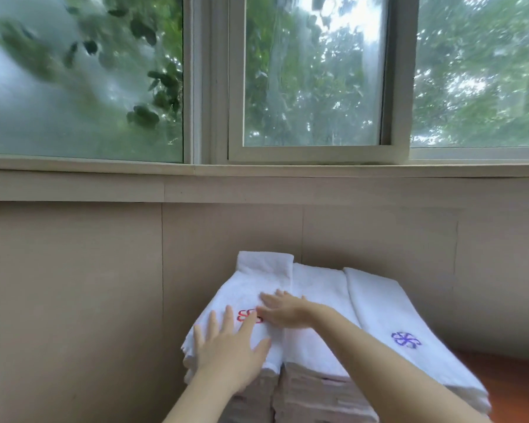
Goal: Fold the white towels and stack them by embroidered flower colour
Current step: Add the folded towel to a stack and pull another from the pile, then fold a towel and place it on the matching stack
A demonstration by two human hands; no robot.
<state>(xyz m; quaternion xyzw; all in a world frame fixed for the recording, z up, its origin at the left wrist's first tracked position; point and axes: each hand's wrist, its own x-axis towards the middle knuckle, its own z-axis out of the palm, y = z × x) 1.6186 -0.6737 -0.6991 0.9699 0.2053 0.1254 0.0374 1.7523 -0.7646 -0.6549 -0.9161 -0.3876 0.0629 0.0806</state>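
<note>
Three stacks of folded white towels stand side by side below the window. The left stack's top towel [245, 296] bears a red embroidered flower [247, 315], partly covered by my hands. My left hand [231, 352] lies flat on its near part with fingers spread. My right hand [283, 309] reaches across from the right and presses flat on the same towel beside the flower. The middle stack [316, 300] shows no flower. The right stack's top towel [388, 312] carries a purple flower [406, 340].
A beige panelled wall [74, 300] rises right behind the stacks, with a window ledge [257, 178] above. A small folded towel end [264, 264] sticks up at the back of the left stack. An orange-brown surface [501, 380] shows at the lower right.
</note>
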